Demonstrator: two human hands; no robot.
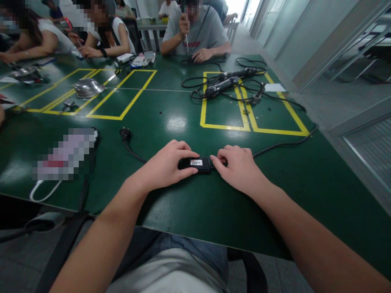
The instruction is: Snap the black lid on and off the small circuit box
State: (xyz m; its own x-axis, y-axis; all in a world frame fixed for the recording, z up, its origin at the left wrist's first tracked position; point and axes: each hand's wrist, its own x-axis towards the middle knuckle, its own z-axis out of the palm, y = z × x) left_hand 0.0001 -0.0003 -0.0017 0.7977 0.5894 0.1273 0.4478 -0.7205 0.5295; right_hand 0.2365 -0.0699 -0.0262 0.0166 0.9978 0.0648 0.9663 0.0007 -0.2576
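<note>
We have the box (206, 165) on the green table (171, 207), directly between our hands, its long axis running left to right from one to the other. Our left hand (165, 165) is the nearer, thumb and forefinger clamped on the box's two long edges. Our right hand (241, 167) is curled at the other end, fingertips just beside it where the cord comes out; we cannot tell whether they pinch the cord. The box looks black, flat and ribbed at its right end, with a white label (196, 162) whose print we cannot read.
</note>
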